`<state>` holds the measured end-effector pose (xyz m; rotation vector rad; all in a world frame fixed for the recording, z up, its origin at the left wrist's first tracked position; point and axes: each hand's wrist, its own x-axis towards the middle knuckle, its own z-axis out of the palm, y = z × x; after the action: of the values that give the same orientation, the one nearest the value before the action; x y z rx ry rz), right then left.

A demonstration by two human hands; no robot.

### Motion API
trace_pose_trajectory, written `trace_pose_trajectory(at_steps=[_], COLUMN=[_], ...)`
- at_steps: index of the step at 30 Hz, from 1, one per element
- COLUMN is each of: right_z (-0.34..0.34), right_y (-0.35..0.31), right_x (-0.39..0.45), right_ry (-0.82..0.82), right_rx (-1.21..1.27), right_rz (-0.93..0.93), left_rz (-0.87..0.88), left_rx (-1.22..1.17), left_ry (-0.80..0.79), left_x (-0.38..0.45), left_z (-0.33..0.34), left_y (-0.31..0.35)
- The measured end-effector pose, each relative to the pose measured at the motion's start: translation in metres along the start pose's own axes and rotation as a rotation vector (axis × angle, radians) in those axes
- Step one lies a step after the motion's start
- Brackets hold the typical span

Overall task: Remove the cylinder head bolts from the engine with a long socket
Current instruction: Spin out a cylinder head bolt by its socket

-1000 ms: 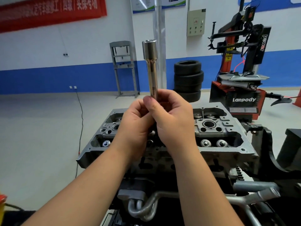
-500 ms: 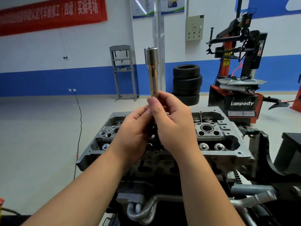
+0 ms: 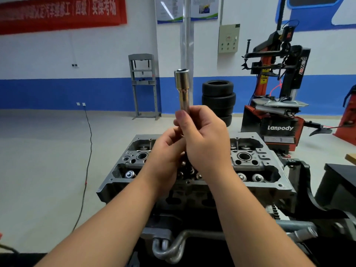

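Socket held upright above the middle of the head, well clear of it, wide open end up. Right hand wrapped round the lower shank, thumb laid up along it; left hand curled beneath, fingertips pinching at the socket's bottom end, though exactly what they pinch hidden behind the right hand. Compared with a second ago: barely any change in the grip, only a slight drop toward the head, with the thumb now reaching higher on the shank and less of the shank showing above the fist. Probably fitting or freeing something at the drive end, not yet turning any bolt. No bolt seen in the socket's mouth; bolts themselves not clearly made out among the valve gear. Likely next: flipping the socket mouth-down over a bolt hole in the head.
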<state>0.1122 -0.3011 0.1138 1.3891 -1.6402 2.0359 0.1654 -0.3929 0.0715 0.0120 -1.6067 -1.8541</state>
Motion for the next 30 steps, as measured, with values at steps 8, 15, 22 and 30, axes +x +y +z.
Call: trace_pose_trajectory(at_steps=[8, 15, 22, 30], right_z=[-0.014, -0.005, -0.001, 0.019], right_y=[-0.015, -0.044, -0.036, -0.049], right_x=[0.007, 0.030, 0.031, 0.047], right_ry=[-0.118, -0.088, -0.238, -0.096], right_rx=[-0.130, -0.162, -0.027, 0.148], right_rz=[0.060, -0.012, 0.124, 0.243], left_rz=[-0.004, 0.004, -0.014, -0.020], left_rx=[-0.033, 0.086, 0.050, 0.104], left_ry=[-0.006, 0.101, -0.038, 0.126], left_x=[-0.005, -0.005, -0.006, 0.003], left_z=[0.004, 0.002, 0.005, 0.004], left_y=[0.003, 0.003, 0.010, -0.002])
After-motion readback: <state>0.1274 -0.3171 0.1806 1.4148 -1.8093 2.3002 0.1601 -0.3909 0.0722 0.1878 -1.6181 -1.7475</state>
